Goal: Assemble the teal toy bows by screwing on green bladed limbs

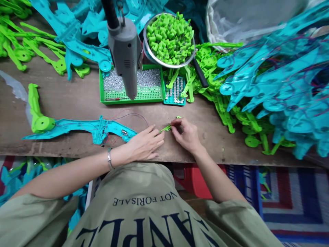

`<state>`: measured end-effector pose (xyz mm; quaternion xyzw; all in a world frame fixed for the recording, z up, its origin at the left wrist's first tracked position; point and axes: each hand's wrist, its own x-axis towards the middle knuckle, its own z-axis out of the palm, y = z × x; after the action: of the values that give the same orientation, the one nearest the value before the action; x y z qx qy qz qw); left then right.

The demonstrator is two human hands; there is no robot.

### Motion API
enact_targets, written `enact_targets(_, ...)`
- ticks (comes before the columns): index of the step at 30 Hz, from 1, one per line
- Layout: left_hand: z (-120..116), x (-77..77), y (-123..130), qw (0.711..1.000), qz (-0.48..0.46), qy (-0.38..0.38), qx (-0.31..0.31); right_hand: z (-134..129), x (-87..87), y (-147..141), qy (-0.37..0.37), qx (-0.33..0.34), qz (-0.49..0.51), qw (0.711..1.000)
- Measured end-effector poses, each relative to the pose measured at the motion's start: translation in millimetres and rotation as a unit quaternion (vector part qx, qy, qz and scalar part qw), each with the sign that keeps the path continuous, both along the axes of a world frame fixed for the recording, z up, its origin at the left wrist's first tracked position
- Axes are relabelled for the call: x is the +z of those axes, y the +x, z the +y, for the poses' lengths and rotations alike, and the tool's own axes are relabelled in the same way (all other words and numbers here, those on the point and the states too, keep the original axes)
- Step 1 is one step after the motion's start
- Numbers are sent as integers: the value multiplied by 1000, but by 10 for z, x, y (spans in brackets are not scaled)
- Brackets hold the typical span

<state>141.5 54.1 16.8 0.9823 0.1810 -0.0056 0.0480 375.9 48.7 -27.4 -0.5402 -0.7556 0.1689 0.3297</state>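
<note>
On the bench lies a long turquoise plastic shell (77,125), open side up, with thin red and blue wires and small springs in it. My left hand (145,143) closes over its right end, which is hidden beneath the fingers. A slim green plastic piece (165,129) sticks out between my two hands. Its right end is pinched between the thumb and finger of my right hand (187,134); its left end meets my left fingertips. At the shell's left end sits a green angled part (42,123) with a round hub, beside a clear plastic piece (16,85).
A grey electric screwdriver (125,58) hangs over a green tray (132,99) of small screws. Behind it stands a metal bowl (168,65) of green caps. A small tray (174,100) holds round metal discs. Turquoise shells (277,75) and green parts (226,113) are heaped right.
</note>
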Motion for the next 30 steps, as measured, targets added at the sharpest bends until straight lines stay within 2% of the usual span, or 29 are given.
enact_targets(4, 0, 1, -2, 1000, -8, -10, 4, -23, 35, 14, 4, -2, -14, 1000)
enact_targets(10, 1, -6, 0, 1000, -6, 5, -3, -63, 49, -26, 23, -41, -8, 999)
enact_targets(22, 4, -36, -4, 1000, -16, -11, 0, -100, -23, -128, -22, -115, 71, 991)
enact_targets(27, 15, -2, 11, 1000, 17, -2, -7, -95, -13, -159, -22, -133, 49, 990)
enact_targets(30, 23, 27, 23, 999, 32, -7, -8, -94, 12, -195, -33, -140, 1, 990)
